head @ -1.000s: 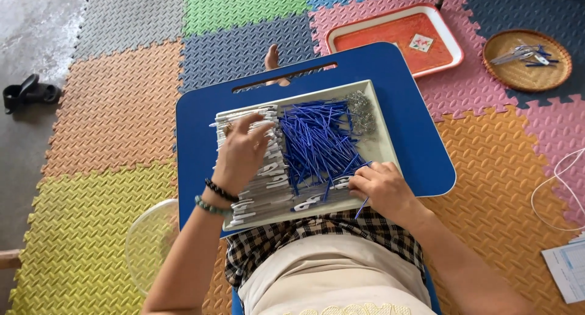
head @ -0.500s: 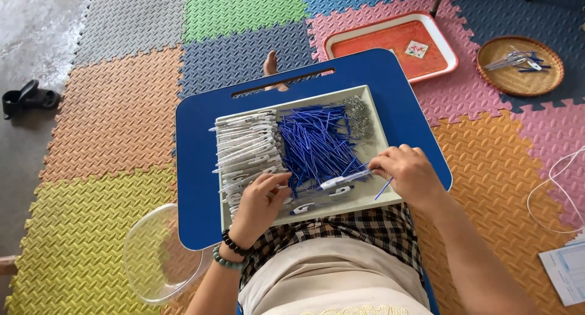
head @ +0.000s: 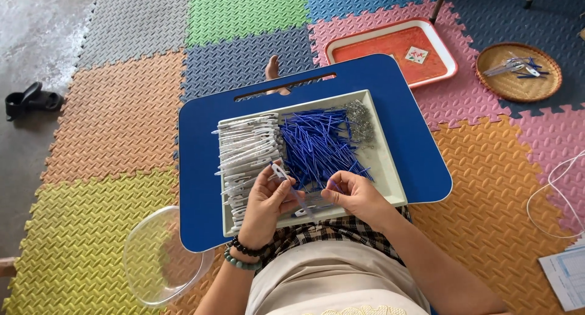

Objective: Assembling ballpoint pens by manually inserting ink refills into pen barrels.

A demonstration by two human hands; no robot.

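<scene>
- My left hand (head: 266,200), lower centre, fingers closed on a white pen barrel (head: 281,171), tilted up so its open end faces my other hand.
- My right hand (head: 353,196) pinches a thin blue refill (head: 333,185), aimed toward the barrel.
- Both over the white tray (head: 390,175) on the blue lap desk (head: 201,168): barrels (head: 244,147) left, refills (head: 317,141) middle, springs (head: 361,121) upper right, sorted for reach.
- Clear bowl (head: 158,260) lower left.
- Wicker basket (head: 518,86) upper right.

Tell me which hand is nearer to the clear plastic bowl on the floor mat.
Left. The left hand holds a white pen barrel over the tray's near-left part, just up and right of the clear plastic bowl. The right hand is farther right, beyond the left hand.
</scene>
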